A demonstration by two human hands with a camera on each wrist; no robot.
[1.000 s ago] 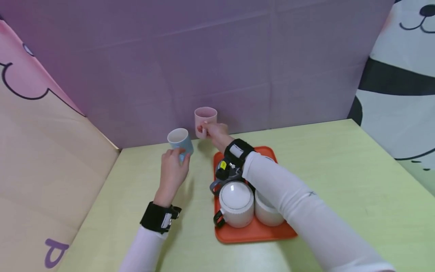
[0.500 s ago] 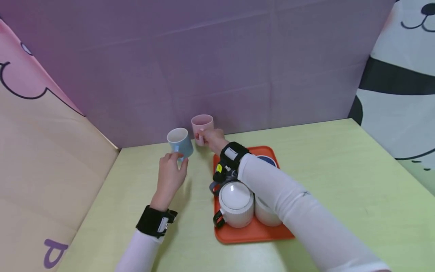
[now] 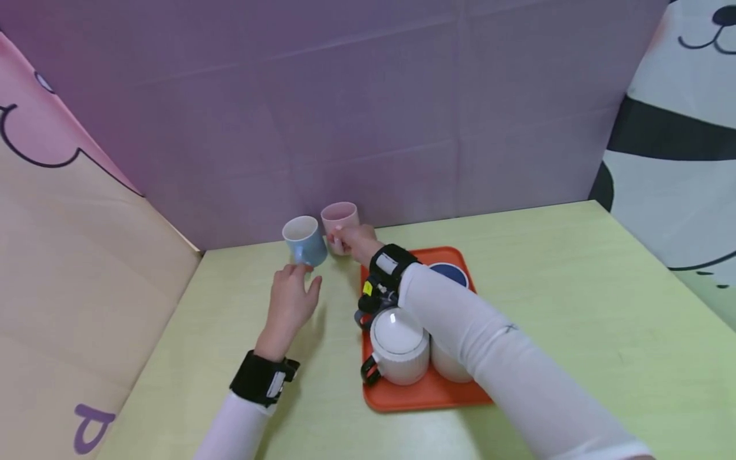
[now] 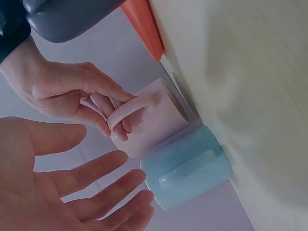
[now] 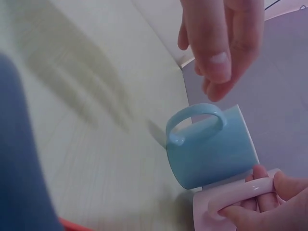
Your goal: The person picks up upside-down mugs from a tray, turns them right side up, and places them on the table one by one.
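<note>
A light blue mug [image 3: 303, 239] stands on the green table [image 3: 575, 287] near the back wall, its handle toward me. My left hand [image 3: 298, 281] hovers just in front of it with fingers spread and holds nothing; the left wrist view shows the palm [image 4: 57, 192] apart from the blue mug [image 4: 192, 166]. A pink mug [image 3: 339, 220] sits right beside the blue one. My right hand [image 3: 345, 237] grips it, with fingers curled through the pink handle [image 4: 130, 113]. In the right wrist view the blue mug [image 5: 211, 147] is next to the pink mug's handle [image 5: 236, 195].
An orange tray [image 3: 425, 397] lies under my right forearm. It carries a white lidded pot [image 3: 399, 345], a white cup [image 3: 448, 365] and a dark blue dish [image 3: 451, 273]. Purple and printed cloth walls close in the back and left.
The right hand lowered the pink mug from mid-air down beside the blue mug. The left hand let go of the blue mug and drew back a little.
</note>
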